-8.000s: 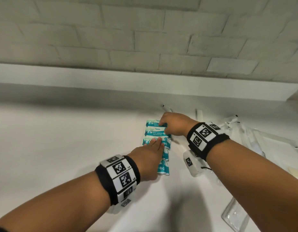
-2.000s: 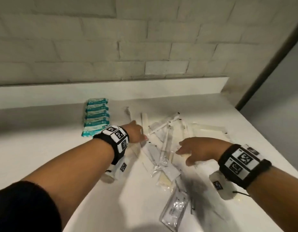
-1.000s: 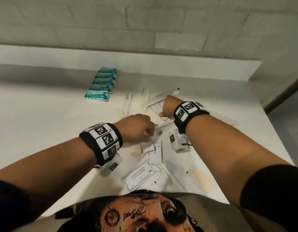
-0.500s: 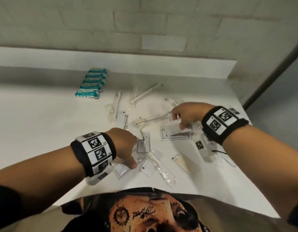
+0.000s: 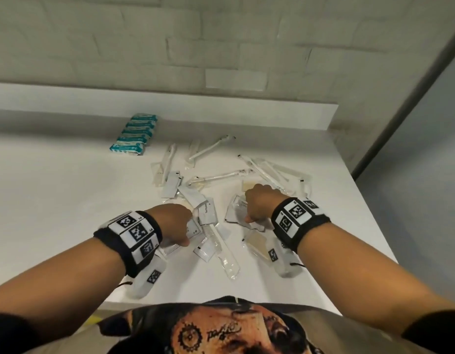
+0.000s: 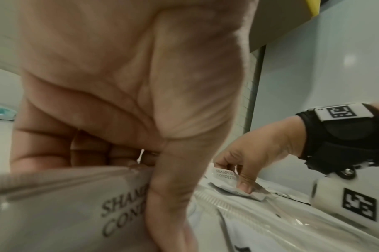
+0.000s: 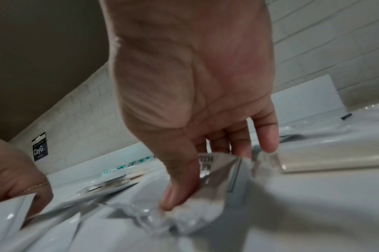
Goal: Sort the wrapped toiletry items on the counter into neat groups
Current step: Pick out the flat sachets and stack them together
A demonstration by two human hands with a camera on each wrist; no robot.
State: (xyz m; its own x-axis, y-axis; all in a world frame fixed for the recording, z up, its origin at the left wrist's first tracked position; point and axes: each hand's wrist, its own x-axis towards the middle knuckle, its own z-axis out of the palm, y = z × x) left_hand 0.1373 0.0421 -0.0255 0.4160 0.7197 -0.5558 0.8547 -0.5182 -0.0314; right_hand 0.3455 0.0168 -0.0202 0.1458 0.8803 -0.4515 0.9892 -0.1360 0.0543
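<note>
The left hand [image 6: 130,85] hides half the print on its sachet [image 6: 65,213]; nearer wrappers blur.

Black wristbands [image 5: 134,241] with white square-code tags; printed shirt [image 5: 221,330].

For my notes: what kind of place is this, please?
Probably a bathroom or hotel housekeeping area: a white counter against a pale tiled wall, with wrapped toothbrushes and shampoo sachets.
</note>
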